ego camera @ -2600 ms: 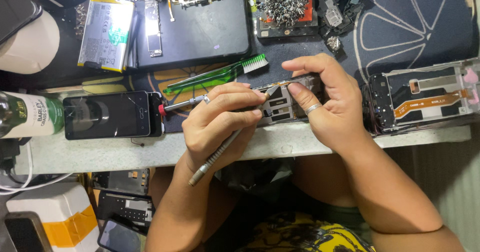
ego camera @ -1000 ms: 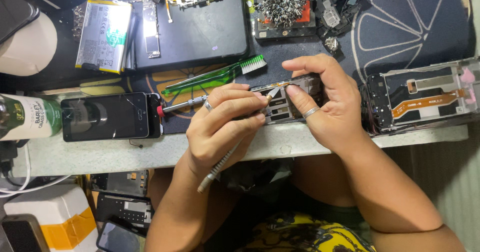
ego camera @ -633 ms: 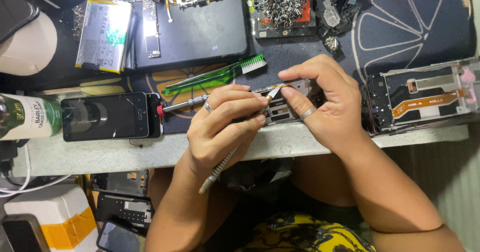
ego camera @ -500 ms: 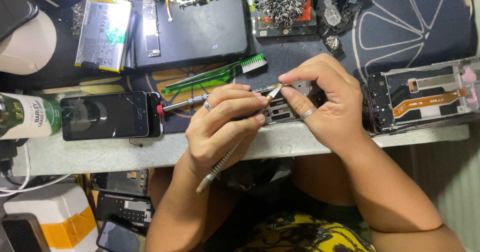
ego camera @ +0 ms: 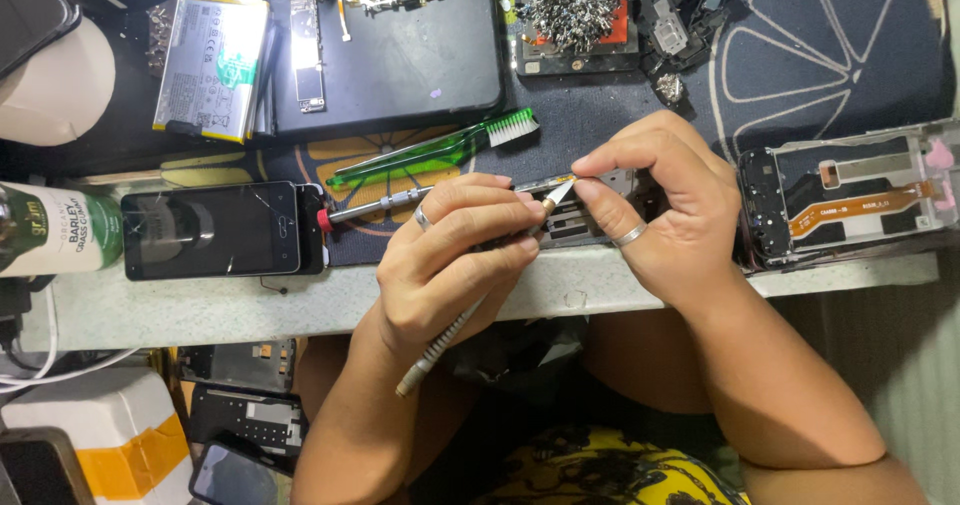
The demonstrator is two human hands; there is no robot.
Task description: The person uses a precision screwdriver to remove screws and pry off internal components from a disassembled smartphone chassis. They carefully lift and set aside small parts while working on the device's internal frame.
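Left hand [ego camera: 450, 265] with tweezers [ego camera: 470, 310], green-labelled bottle [ego camera: 55, 230] far left

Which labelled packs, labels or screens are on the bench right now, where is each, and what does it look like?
Phone: front left by the bench edge, dark cracked screen, off.
Battery: back left, flat rectangle, white label with green patch, yellow edge.
Bottle: far left, lying on its side, white and green label.
Phone frame: right, orange flex strip.

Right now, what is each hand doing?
Left hand: closed around a thin tool, tip at the phone part.
Right hand: closed, pinching that phone part.
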